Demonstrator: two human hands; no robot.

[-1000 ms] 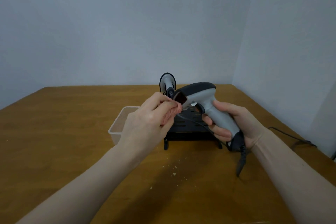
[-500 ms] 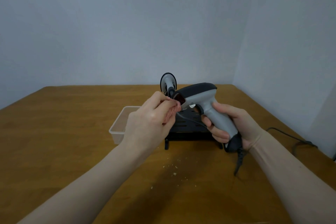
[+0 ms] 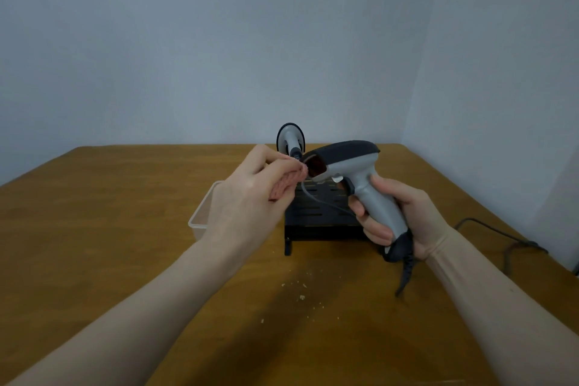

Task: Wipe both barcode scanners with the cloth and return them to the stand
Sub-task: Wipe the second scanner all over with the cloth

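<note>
Right hand (image 3: 404,219) grips grey scanner (image 3: 354,178) by handle, held above black stand (image 3: 316,222); left hand (image 3: 250,197) pinches pink cloth (image 3: 286,183) against scan window. Wiping underway on this one; second scanner (image 3: 290,141) sits in stand, cleaned or not unclear; return to stand not yet done

The counter (image 3: 125,229) is wood with a visible grain and a dull satin finish. The scanner (image 3: 360,178) is smooth grey plastic with a matt black top and a glossy dark red window. The cloth (image 3: 286,183) looks knitted — pink and ribbed. The box (image 3: 200,213) is clear plastic, the stand (image 3: 316,216) matt black — material unclear.
</note>
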